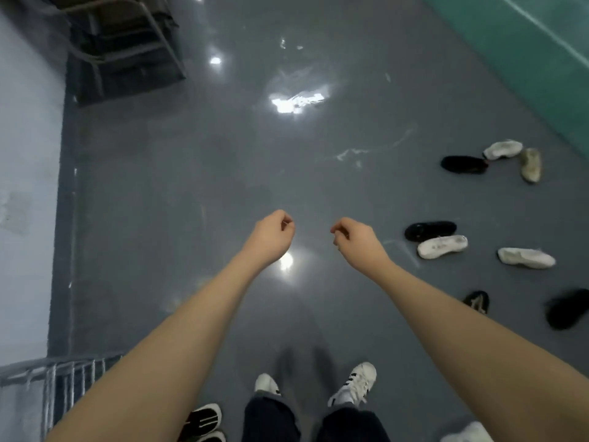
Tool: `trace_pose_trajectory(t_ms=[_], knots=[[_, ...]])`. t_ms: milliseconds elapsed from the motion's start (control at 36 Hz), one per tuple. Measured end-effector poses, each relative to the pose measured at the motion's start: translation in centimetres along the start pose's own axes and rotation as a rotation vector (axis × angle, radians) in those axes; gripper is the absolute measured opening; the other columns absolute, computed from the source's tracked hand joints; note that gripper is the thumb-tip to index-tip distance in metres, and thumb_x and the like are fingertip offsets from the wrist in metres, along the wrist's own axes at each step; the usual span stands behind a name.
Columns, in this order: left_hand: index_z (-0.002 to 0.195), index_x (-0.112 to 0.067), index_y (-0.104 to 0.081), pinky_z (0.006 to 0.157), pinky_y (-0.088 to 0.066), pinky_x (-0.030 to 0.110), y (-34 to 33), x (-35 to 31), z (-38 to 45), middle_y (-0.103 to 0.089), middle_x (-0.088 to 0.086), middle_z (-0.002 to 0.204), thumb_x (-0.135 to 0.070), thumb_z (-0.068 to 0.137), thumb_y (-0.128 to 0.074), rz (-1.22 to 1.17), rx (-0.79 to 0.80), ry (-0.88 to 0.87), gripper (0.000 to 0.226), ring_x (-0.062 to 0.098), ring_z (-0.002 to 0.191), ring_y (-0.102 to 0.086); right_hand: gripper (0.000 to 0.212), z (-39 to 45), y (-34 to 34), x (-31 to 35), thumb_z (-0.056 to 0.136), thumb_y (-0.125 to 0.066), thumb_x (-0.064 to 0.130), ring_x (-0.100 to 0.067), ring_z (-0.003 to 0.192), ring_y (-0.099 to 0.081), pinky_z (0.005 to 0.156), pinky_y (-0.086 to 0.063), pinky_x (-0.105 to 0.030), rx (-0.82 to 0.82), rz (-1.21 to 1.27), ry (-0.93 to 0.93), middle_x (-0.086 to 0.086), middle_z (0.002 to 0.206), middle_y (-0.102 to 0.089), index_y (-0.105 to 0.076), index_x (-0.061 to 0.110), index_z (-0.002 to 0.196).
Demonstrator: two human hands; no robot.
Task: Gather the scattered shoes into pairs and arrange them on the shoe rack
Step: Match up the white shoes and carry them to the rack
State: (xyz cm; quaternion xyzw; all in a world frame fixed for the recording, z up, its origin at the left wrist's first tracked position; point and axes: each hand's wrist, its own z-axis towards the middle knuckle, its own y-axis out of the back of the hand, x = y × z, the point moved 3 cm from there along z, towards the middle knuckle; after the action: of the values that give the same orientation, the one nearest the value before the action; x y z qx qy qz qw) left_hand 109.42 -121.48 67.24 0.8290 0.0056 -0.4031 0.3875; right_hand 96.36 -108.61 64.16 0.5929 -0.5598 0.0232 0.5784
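Both arms were stretched forward over the grey floor (191,186). Left hand (271,236) and right hand (353,239) hung side by side, apart, fingers curled loosely inward, holding nothing and touching nothing.

Shoes lay scattered on the floor, all to the right of the hands and well apart from them. Nearest the right hand: a black shoe (430,230) with a white shoe (442,246) just beside it. Further right, another white shoe (526,258). Far group: black shoe (463,164), white shoe (502,149) and a tan shoe (531,164), close together. Below the right forearm: a black patterned shoe (477,301), partly hidden, and a blurred black shoe (569,308) at the right edge.

A black-and-white shoe (204,419) lay under the left forearm, beside the rack (60,374) at lower left. The person's own feet stood at bottom centre.
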Motion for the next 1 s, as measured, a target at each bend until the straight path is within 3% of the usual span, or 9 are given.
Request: trace_pose_trajectory(t_ms=[333,472,667,861,1000], knots=[[0.11,-0.011,-0.059,0.078,-0.037,0.021,-12.8,-19.3,5.2,-0.064,0.005,0.109,-0.022,0.097,-0.045,0.158,0.169,-0.224,0.022,0.018,0.095,-0.055,0.018,0.2,17.0,-14.6,0.091,-0.044,0.012,-0.025,0.081,-0.061,0.075,-0.053,-0.039,-0.248,0.138,-0.147,-0.001,0.083,-0.063,-0.062,0.012,0.094],[0.111,-0.01,-0.06,0.079,-0.037,0.022,-18.2,-25.3,6.9,-0.064,0.006,0.111,-0.021,0.097,-0.046,0.179,0.211,-0.257,0.023,0.019,0.097,-0.056,0.017,0.5,22.7,-20.2,0.09,-0.044,0.013,-0.023,0.077,-0.061,0.075,-0.053,-0.039,-0.304,0.186,-0.199,0.001,0.08,-0.063,-0.057,0.021,0.085],[0.112,-0.013,-0.058,0.079,-0.039,0.024,-24.7,-31.9,10.0,-0.062,0.003,0.111,-0.024,0.098,-0.045,0.213,0.31,-0.315,0.022,0.014,0.093,-0.052,0.022,0.7,28.9,-26.2,0.091,-0.042,0.009,-0.02,0.08,-0.059,0.069,-0.044,-0.028,-0.399,0.208,-0.31,-0.004,0.084,-0.065,-0.063,0.01,0.098],[0.115,-0.014,-0.056,0.08,-0.041,0.026,-28.3,-37.5,14.3,-0.06,0.003,0.113,-0.025,0.098,-0.043,0.243,0.409,-0.391,0.024,0.015,0.096,-0.052,0.019,2.8,33.3,-30.2,0.089,-0.043,0.012,-0.021,0.083,-0.062,0.078,-0.052,-0.04,-0.484,0.202,-0.394,-0.003,0.086,-0.068,-0.06,0.019,0.091],[0.117,-0.013,-0.055,0.081,-0.042,0.026,-29.7,-41.7,18.3,-0.059,0.002,0.113,-0.024,0.099,-0.041,0.276,0.49,-0.462,0.025,0.014,0.093,-0.051,0.02,5.2,36.2,-31.4,0.089,-0.042,0.01,-0.023,0.083,-0.064,0.079,-0.052,-0.041,-0.576,0.296,-0.481,-0.003,0.084,-0.066,-0.057,0.022,0.085]])
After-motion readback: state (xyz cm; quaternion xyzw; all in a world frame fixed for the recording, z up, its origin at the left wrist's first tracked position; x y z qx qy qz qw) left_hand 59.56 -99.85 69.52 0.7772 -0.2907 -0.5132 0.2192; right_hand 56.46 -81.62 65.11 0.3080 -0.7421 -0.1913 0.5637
